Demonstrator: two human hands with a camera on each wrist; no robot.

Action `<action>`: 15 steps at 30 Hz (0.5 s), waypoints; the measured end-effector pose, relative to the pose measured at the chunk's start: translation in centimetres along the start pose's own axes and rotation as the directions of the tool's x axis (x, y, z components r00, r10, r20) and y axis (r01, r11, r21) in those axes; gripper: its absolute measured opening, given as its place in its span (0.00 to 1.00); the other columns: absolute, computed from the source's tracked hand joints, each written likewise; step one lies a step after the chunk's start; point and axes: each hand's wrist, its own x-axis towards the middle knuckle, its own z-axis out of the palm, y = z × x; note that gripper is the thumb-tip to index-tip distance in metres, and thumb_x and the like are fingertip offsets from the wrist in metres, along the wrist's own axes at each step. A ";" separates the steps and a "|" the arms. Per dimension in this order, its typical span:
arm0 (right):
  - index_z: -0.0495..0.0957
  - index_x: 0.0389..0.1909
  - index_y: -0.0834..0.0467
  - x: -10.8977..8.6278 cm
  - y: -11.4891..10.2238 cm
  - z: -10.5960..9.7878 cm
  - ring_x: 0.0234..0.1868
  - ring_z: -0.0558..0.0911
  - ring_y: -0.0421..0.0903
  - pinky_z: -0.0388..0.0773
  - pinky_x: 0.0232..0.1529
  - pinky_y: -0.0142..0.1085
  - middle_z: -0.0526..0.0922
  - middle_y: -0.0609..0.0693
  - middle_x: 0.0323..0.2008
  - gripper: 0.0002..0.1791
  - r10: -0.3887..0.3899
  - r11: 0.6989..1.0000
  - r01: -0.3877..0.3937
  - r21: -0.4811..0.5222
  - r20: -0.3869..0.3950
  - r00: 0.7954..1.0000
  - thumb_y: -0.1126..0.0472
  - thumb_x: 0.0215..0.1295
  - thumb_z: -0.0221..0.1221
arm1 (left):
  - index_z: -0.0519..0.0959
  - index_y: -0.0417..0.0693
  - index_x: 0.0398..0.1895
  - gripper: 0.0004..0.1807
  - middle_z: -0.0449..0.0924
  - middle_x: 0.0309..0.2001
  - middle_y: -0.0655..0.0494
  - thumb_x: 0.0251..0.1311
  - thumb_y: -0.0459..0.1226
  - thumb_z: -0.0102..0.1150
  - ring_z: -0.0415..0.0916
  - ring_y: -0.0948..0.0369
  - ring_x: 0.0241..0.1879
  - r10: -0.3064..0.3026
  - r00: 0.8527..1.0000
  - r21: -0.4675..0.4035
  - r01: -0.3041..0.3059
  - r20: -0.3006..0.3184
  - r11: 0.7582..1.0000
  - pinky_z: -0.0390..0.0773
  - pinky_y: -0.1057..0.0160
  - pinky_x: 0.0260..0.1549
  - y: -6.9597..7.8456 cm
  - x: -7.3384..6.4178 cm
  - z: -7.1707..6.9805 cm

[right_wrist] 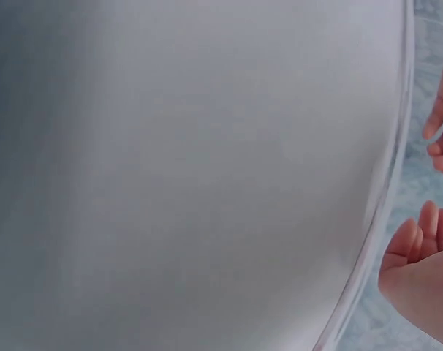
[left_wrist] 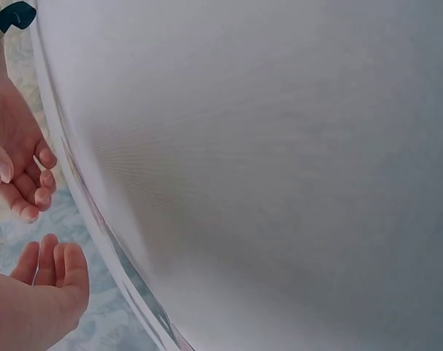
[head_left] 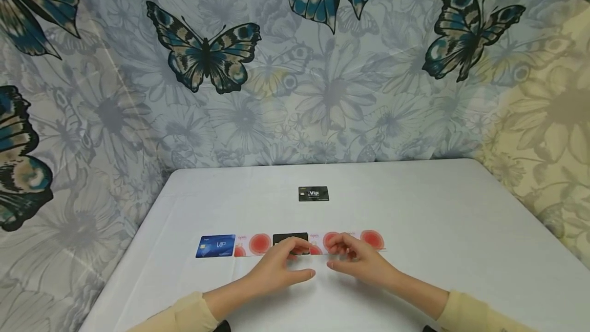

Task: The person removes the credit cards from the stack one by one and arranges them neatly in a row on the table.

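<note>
A row of cards lies flat on the white table (head_left: 415, 204). At its left end is a blue VIP card (head_left: 216, 246), followed by a white card with red circles (head_left: 259, 244). My left hand (head_left: 275, 266) hovers over a black card (head_left: 282, 237) and partly covers it; its fingers are loosely bent and hold nothing. The right hand (head_left: 363, 261) is over two more red-circle cards (head_left: 372, 240) at the right end, fingers loosely curled and empty. In the left wrist view both hands, left (left_wrist: 42, 303) and right (left_wrist: 20, 142), appear apart, with nothing between them.
Farther back on the table a single black Vip card (head_left: 313, 193) lies alone. Behind the table hangs a cloth (head_left: 332, 91) printed with flowers and butterflies. The table's rear edge runs close along it.
</note>
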 end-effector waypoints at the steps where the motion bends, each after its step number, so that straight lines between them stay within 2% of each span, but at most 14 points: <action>1: 0.76 0.48 0.61 0.0 0.0 0.2 0.40 0.74 0.53 0.71 0.36 0.29 0.79 0.55 0.40 0.19 -0.002 1.000 0.002 0.008 0.002 1.000 0.59 0.59 0.68 | 0.75 0.47 0.54 0.25 0.77 0.51 0.56 0.57 0.46 0.69 0.74 0.58 0.53 -0.002 1.000 0.000 0.002 0.000 1.000 0.74 0.61 0.53 0.0 -0.1 0.0; 8: 0.75 0.48 0.60 0.0 -0.1 0.9 0.39 0.73 0.52 0.71 0.35 0.29 0.79 0.56 0.40 0.20 -0.011 1.000 0.011 0.012 0.030 0.999 0.58 0.59 0.69 | 0.75 0.45 0.54 0.26 0.78 0.49 0.54 0.56 0.47 0.70 0.74 0.56 0.48 -0.002 1.000 -0.007 0.002 -0.006 1.000 0.75 0.63 0.51 -0.2 -0.7 -0.3; 15: 0.75 0.48 0.58 0.4 -0.1 0.8 0.38 0.74 0.50 0.71 0.36 0.30 0.79 0.53 0.39 0.20 -0.006 0.998 0.007 -0.054 0.033 0.999 0.57 0.58 0.69 | 0.74 0.45 0.54 0.26 0.78 0.49 0.54 0.56 0.45 0.70 0.75 0.56 0.47 -0.014 0.999 -0.012 0.015 0.029 1.000 0.75 0.64 0.51 -0.1 -0.5 -0.8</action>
